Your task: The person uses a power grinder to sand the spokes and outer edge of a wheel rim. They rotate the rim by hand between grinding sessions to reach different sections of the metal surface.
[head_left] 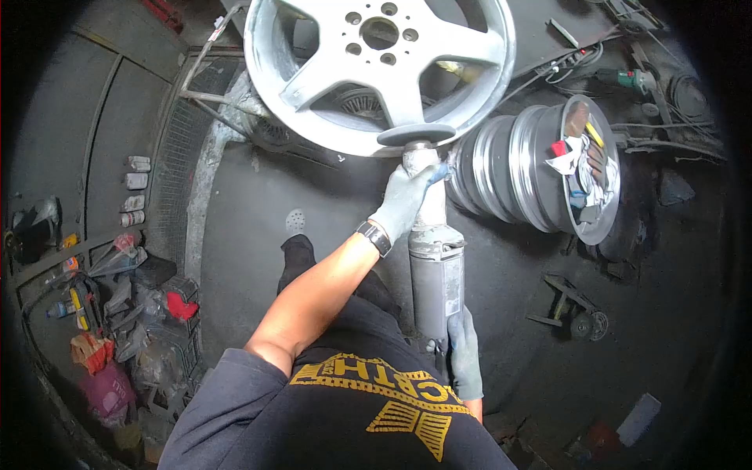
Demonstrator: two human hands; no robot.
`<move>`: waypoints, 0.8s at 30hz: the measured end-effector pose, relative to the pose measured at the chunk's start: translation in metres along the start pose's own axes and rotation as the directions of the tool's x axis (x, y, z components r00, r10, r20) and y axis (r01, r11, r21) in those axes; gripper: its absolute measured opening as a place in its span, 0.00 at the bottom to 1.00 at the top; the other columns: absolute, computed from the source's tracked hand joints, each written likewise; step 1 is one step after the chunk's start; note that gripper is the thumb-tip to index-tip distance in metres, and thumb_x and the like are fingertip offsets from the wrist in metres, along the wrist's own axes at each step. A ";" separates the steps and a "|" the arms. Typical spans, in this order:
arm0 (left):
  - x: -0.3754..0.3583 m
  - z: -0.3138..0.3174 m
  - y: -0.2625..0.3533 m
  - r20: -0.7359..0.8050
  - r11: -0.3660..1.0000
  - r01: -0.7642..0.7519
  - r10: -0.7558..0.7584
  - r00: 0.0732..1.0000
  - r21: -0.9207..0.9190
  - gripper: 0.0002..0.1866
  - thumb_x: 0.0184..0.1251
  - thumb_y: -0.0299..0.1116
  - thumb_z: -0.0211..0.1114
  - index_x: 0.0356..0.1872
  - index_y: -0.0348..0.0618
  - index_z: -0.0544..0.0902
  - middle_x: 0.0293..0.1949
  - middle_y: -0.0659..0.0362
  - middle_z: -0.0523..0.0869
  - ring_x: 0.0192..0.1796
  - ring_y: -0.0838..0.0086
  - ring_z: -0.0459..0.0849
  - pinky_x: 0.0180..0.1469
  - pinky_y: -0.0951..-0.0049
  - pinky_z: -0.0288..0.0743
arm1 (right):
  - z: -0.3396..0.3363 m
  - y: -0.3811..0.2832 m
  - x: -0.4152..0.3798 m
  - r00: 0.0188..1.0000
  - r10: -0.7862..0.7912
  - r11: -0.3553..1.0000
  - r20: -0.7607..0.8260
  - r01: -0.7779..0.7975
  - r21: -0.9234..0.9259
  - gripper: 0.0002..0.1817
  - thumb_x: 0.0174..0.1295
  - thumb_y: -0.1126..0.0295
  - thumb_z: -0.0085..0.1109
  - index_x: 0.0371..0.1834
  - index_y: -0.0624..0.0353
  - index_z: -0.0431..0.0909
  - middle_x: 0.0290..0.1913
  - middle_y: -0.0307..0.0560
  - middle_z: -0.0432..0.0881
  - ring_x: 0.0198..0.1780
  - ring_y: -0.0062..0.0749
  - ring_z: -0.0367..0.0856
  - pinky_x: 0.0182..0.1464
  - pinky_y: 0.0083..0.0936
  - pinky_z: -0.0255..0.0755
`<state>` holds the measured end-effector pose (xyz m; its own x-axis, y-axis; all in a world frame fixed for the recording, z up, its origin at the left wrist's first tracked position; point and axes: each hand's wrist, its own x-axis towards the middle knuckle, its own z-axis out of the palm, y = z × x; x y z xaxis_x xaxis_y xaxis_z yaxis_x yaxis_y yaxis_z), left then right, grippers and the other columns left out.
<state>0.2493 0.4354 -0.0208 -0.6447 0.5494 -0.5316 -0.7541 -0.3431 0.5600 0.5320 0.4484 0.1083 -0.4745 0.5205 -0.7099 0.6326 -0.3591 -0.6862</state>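
A white-grey alloy wheel rim (462, 48) with wide spokes is held up in front of me. Against its near edge, overlapping one spoke, lies the round disc (413, 135) of a dusty angle grinder (439, 290). My left hand (405, 197), in a grey glove, wraps round the grinder's neck just below the disc. Further back, my gloved right hand (465, 356) grips the rear of the grinder's body, with part of its fingers hidden behind it.
To the right, a second rim (521, 168) lies on its side, with cloths and small items in its opening. A green power tool (627, 78) and cables sit beyond it. A small wheeled piece (576, 307) is on the floor; bags and bottles (135, 182) line the left.
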 end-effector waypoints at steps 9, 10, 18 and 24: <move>-0.012 -0.075 0.047 -0.096 0.968 -0.049 0.074 0.993 0.246 0.21 0.68 0.38 0.78 0.57 0.38 0.84 0.43 0.60 0.88 0.42 0.75 0.88 0.44 0.70 0.83 | 0.074 0.028 0.007 0.997 0.015 0.990 0.080 -0.026 0.138 0.34 0.82 0.54 0.54 0.80 0.68 0.64 0.71 0.58 0.77 0.64 0.36 0.80 0.64 0.32 0.76; -0.011 -0.086 0.054 -0.097 0.969 -0.065 0.090 0.991 0.237 0.21 0.68 0.37 0.78 0.56 0.39 0.84 0.42 0.60 0.88 0.41 0.75 0.88 0.44 0.70 0.83 | 0.082 0.023 0.006 0.990 0.064 0.985 0.125 -0.083 0.151 0.34 0.82 0.54 0.54 0.80 0.67 0.64 0.68 0.55 0.78 0.57 0.32 0.81 0.56 0.30 0.78; -0.005 -0.120 0.085 -0.192 0.966 -0.046 0.097 0.977 0.256 0.21 0.68 0.37 0.76 0.57 0.36 0.86 0.48 0.59 0.89 0.48 0.75 0.86 0.52 0.71 0.80 | 0.104 0.007 0.028 0.969 0.034 0.994 0.245 -0.059 0.093 0.33 0.80 0.56 0.57 0.81 0.63 0.64 0.62 0.48 0.80 0.45 0.25 0.80 0.40 0.26 0.78; -0.010 -0.083 0.030 -0.153 0.993 -0.080 0.093 0.984 0.087 0.20 0.68 0.37 0.77 0.56 0.40 0.87 0.49 0.61 0.88 0.49 0.76 0.85 0.52 0.71 0.80 | 0.041 0.000 0.024 0.970 0.148 0.986 0.195 -0.160 0.051 0.33 0.80 0.57 0.57 0.81 0.63 0.65 0.64 0.49 0.80 0.46 0.25 0.81 0.41 0.26 0.78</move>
<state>0.2234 0.3562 -0.0515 -0.7235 0.3925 -0.5679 -0.6862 -0.3188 0.6538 0.4956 0.4294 0.0854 -0.4862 0.3004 -0.8206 0.6685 -0.4770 -0.5706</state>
